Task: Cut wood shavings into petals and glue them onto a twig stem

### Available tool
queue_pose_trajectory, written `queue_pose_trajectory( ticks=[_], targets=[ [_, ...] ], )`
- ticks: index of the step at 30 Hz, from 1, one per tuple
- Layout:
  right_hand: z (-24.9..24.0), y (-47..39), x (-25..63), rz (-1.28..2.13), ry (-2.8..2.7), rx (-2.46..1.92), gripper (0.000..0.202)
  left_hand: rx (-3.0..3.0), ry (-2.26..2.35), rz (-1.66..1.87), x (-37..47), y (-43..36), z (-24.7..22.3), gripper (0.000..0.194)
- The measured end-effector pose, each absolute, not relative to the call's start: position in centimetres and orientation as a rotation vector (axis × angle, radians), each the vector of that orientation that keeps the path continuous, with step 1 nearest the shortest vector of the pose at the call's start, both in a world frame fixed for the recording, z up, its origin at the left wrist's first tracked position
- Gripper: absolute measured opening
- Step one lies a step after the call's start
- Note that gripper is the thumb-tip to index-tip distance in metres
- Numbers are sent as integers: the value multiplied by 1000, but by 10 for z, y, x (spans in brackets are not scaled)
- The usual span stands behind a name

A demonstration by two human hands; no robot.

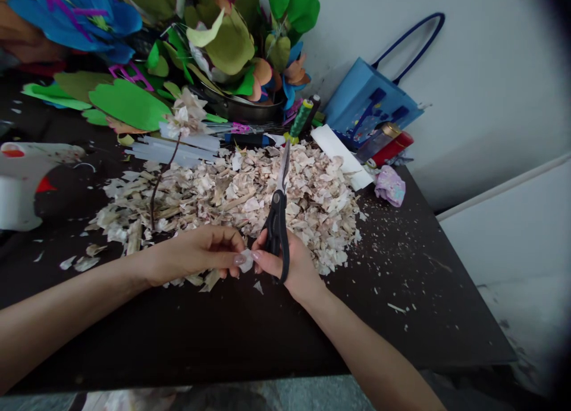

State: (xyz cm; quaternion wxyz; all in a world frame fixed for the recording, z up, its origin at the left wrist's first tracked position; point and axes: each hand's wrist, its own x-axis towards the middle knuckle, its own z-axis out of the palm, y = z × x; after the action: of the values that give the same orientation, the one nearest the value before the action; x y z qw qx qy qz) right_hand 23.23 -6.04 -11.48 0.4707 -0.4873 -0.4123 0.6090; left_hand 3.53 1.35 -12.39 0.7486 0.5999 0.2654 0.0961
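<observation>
Between the fingertips of both hands is a small whitish petal-like piece (246, 260). My left hand (200, 253) pinches its left side, fingers curled. My right hand (297, 265) pinches its right side and also holds black-handled scissors (279, 209), whose blades point up and away over the heap. Just beyond the hands spreads a wide heap of pale dried flakes (312, 197). A dark stem (163, 176) topped by a pale ruffled flower (187, 113) leans across the heap's left part.
The dark table (214, 333) carries a white glue gun (22, 185) at left, translucent sticks (178, 150), a green thread spool (301, 121) and colourful artificial flowers (227, 42) behind. A blue bag (372, 102), a red cylinder (392, 148) and a crumpled pink cloth (390, 185) stand back right.
</observation>
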Motion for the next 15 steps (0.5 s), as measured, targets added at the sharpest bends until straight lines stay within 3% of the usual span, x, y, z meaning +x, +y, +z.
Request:
queue_pose_trajectory(
  ticks=[6,13,15],
  targets=[
    [-112,-60,231,1489,-1007,-1229,39,1343,584,200,34,14,-126,17],
    [-116,-62,229,1488,-934,-1189,38,1155,651,281,38,12,-120,38],
    [-117,-62,228,1453,-892,-1163,39,1139,664,324,39,9,-115,36]
  ],
)
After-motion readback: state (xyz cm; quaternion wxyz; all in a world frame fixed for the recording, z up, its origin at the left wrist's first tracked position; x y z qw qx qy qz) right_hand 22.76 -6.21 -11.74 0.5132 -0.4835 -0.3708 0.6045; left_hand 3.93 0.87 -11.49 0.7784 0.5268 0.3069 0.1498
